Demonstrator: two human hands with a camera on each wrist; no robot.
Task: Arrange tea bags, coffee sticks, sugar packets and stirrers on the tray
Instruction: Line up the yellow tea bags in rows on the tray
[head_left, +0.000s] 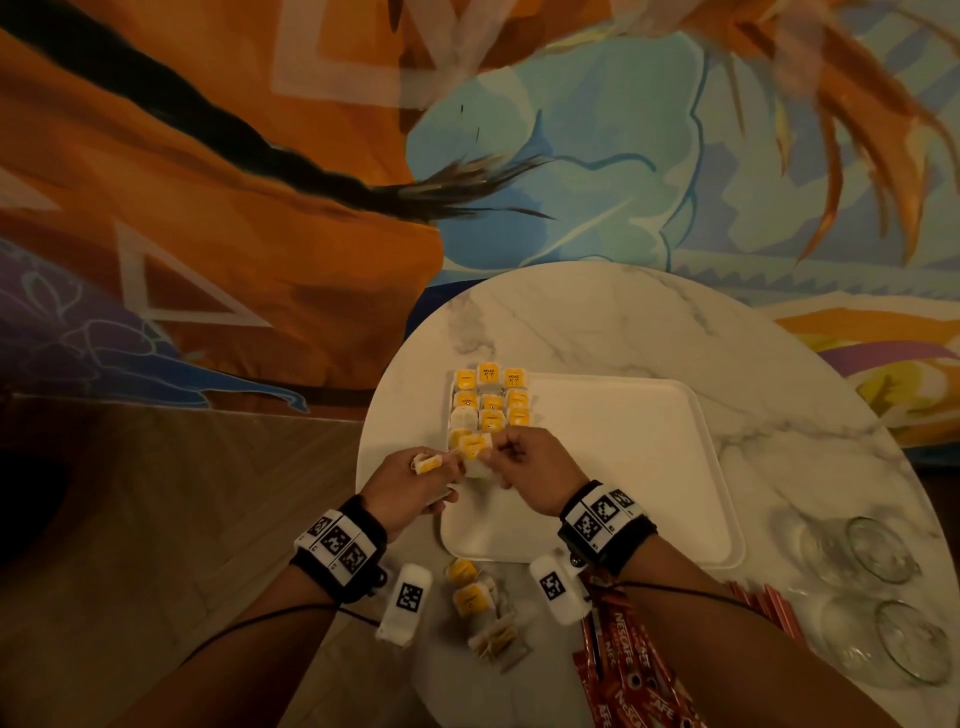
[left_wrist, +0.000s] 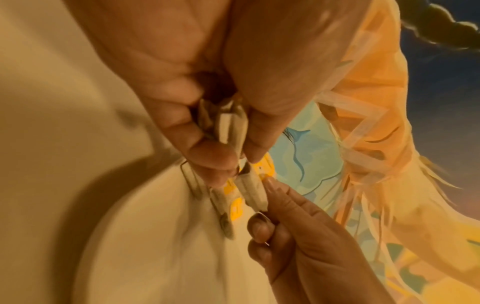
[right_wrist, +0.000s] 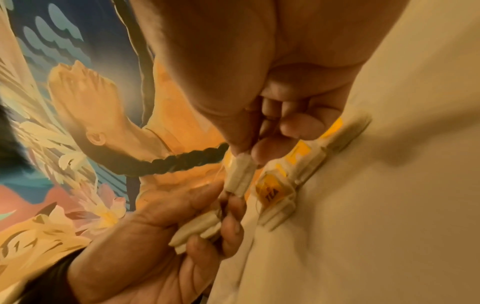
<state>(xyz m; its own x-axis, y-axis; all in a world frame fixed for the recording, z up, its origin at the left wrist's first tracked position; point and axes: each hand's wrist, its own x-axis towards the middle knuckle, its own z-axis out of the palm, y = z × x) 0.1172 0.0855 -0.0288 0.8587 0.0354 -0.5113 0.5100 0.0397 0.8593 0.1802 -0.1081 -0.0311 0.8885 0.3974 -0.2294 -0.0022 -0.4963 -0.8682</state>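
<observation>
A white tray (head_left: 623, 467) lies on a round marble table (head_left: 623, 322). Yellow-tagged tea bags (head_left: 491, 405) stand in rows along the tray's left edge. My left hand (head_left: 441, 462) grips a small bundle of tea bags (left_wrist: 231, 123) at the tray's near-left edge. My right hand (head_left: 491, 452) pinches one tea bag (right_wrist: 240, 174) between thumb and fingertips, right beside the left hand's bundle and just above the nearest row (right_wrist: 272, 191). Loose tea bags (head_left: 470, 597) and red coffee sticks (head_left: 623, 675) lie on the table in front of the tray. I see no sugar packets or stirrers.
Two glasses (head_left: 878, 551) (head_left: 909, 644) lie on the table's right side near its edge. A painted mural wall (head_left: 311, 208) rises behind the table. Wooden floor (head_left: 156, 519) shows to the left. Most of the tray's surface right of the tea rows is bare.
</observation>
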